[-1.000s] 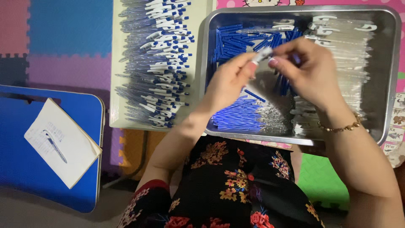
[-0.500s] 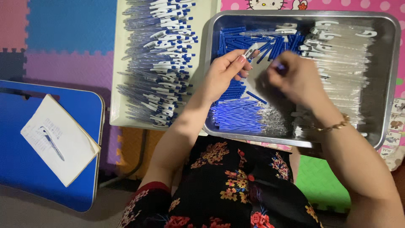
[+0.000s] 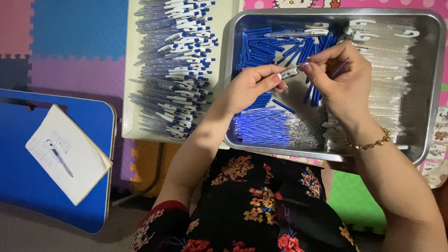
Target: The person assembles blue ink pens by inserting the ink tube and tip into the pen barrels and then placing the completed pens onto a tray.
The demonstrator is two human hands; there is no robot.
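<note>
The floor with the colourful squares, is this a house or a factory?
Probably a home, used for piecework. The floor is foam puzzle mat, as in a playroom. The metal tray rests over the person's lap, and a small blue folding table holds a notebook. The hands put pen parts together.

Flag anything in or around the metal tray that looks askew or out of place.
Little stands out. In the metal tray, the blue refills at the top lie crisscrossed, unlike the aligned bundle of refills lower down. Left hand and right hand meet over a small pen part.
</note>
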